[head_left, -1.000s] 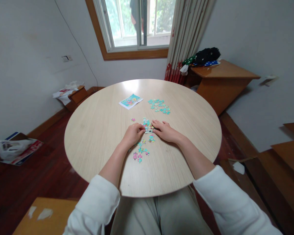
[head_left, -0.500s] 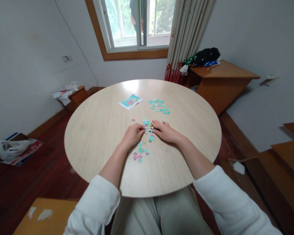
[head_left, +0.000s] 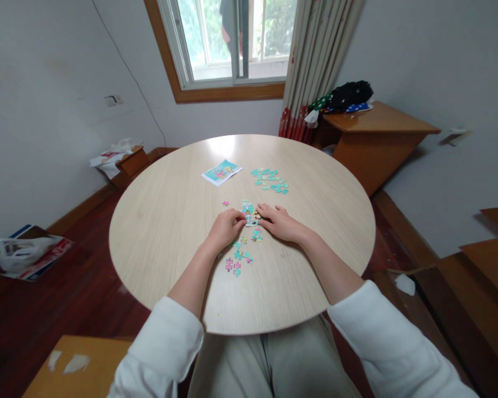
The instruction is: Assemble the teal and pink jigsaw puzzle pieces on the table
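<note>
A partly joined jigsaw puzzle [head_left: 251, 220] lies on the round table between my hands. My left hand [head_left: 226, 228] is closed at its left edge, thumb and forefinger pinching a puzzle piece there that they largely cover. From the other side my right hand [head_left: 281, 223] lies nearly flat, fingers stretched out and tips touching the puzzle's right edge. Nearer to me are loose puzzle pieces, some turquoise [head_left: 256, 235], some pink [head_left: 229, 265]. One pink piece [head_left: 226, 203] sits alone beyond my left hand.
A printed picture [head_left: 222, 172] and a spread of turquoise puzzle pieces [head_left: 269, 180] lie farther back on the round table [head_left: 161, 221]. A wooden desk [head_left: 382, 124] with dark cloth on it stands at the back right. A cardboard box [head_left: 78, 365] is at lower left.
</note>
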The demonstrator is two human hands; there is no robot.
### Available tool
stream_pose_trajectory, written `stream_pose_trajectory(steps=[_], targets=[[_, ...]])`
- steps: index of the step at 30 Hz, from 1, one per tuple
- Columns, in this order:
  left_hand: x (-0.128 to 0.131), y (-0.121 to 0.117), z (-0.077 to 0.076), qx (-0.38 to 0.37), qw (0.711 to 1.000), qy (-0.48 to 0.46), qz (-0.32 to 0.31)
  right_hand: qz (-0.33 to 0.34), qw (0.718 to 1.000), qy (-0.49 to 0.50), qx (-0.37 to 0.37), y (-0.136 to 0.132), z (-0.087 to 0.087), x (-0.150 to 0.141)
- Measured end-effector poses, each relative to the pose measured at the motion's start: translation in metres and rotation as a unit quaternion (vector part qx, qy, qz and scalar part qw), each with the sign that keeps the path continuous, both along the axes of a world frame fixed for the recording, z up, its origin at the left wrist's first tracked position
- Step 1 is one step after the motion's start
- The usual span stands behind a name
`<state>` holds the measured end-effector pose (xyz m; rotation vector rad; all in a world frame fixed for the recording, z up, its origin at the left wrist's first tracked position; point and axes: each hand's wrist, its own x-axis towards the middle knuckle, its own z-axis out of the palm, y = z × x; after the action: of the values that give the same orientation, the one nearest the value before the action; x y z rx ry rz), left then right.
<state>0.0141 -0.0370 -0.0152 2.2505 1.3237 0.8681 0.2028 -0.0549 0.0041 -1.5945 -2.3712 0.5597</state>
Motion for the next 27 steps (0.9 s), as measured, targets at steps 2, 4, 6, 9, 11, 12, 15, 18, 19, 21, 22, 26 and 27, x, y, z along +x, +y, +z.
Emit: stream_pose_trajectory(steps=[2,4,6,9,11,12,15,18,19,21,22,26,27], targets=[[-0.0001,-0.0001,0.0001,0.002,1.000,0.001,0.000,0.002,1.000,-0.002,0.001,0.0000,0.0001,0.0001],[-0.0001,-0.0001,0.0002,0.005,1.000,-0.001,0.000,0.004,1.000,-0.003,0.002,0.0001,-0.0001,0.0005],[0.0000,-0.0002,0.0003,0.007,1.000,-0.002,-0.001,0.005,1.000,-0.003,0.005,0.0002,-0.0003,0.0009],[0.0002,-0.0005,0.0010,0.004,1.000,-0.002,0.001,0.004,1.000,-0.002,0.006,0.0007,-0.0012,0.0013],[0.0003,-0.0008,0.0018,0.003,1.000,-0.003,0.000,0.004,1.000,0.000,0.007,0.0013,-0.0025,0.0017],[0.0003,-0.0011,0.0021,0.003,1.000,-0.003,-0.001,0.004,1.000,0.001,0.008,0.0017,-0.0032,0.0019],[0.0004,-0.0017,0.0028,0.005,1.000,-0.003,-0.003,0.008,1.000,0.007,0.011,0.0027,-0.0052,0.0028],[0.0004,-0.0021,0.0028,0.007,1.000,-0.003,-0.002,0.010,1.000,0.009,0.012,0.0028,-0.0055,0.0031],[0.0004,-0.0021,0.0027,0.006,1.000,-0.002,-0.002,0.009,1.000,0.007,0.011,0.0026,-0.0052,0.0030],[0.0003,-0.0020,0.0024,0.006,1.000,-0.001,-0.002,0.006,1.000,0.004,0.010,0.0024,-0.0047,0.0026],[0.0003,-0.0019,0.0022,0.006,1.000,-0.001,-0.002,0.005,1.000,0.002,0.009,0.0024,-0.0046,0.0024],[0.0001,-0.0007,0.0008,0.011,1.000,0.000,-0.004,0.006,1.000,0.004,0.013,0.0030,-0.0057,0.0025],[0.0000,-0.0005,0.0004,0.012,1.000,0.002,-0.005,0.006,1.000,0.005,0.013,0.0031,-0.0061,0.0027]])
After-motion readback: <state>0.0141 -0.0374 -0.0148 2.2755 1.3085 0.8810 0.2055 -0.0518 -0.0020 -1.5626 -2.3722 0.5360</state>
